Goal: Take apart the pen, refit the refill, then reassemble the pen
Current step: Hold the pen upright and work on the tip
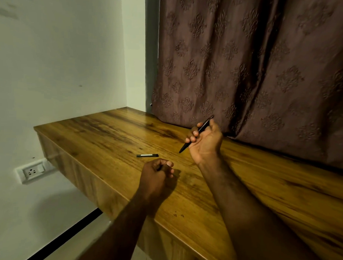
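A brown patterned curtain fills the far right, hanging down to the back edge of a wooden desk set against a pale wall. A white wall socket sits low on the left, below the desk's end. The right hand is raised above the desk, palm toward the camera, fingers closed around a black pen that slants with its tip down and to the left. The left hand rests near the desk's front edge, curled into a loose fist around something small and dark; what it is cannot be told. A short black pen part lies flat on the desk just beyond the left hand, apart from it.
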The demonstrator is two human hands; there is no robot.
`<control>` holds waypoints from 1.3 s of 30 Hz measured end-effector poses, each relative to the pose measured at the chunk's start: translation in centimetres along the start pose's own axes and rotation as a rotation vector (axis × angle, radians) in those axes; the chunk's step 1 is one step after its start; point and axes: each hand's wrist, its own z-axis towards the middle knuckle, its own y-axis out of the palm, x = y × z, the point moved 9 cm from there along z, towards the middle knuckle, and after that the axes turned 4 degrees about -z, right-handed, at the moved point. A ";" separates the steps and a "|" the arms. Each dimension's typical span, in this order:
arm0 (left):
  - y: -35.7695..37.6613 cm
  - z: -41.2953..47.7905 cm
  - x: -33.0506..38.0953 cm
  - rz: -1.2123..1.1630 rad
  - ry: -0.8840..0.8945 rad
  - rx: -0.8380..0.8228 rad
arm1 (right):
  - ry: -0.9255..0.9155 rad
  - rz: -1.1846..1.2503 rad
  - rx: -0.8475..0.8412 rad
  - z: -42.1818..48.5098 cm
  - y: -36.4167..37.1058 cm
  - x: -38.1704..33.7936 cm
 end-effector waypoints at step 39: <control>0.0 1.4 -2.2 -0.109 -0.172 -0.082 | 0.042 -0.015 -0.074 -0.1 -0.3 0.1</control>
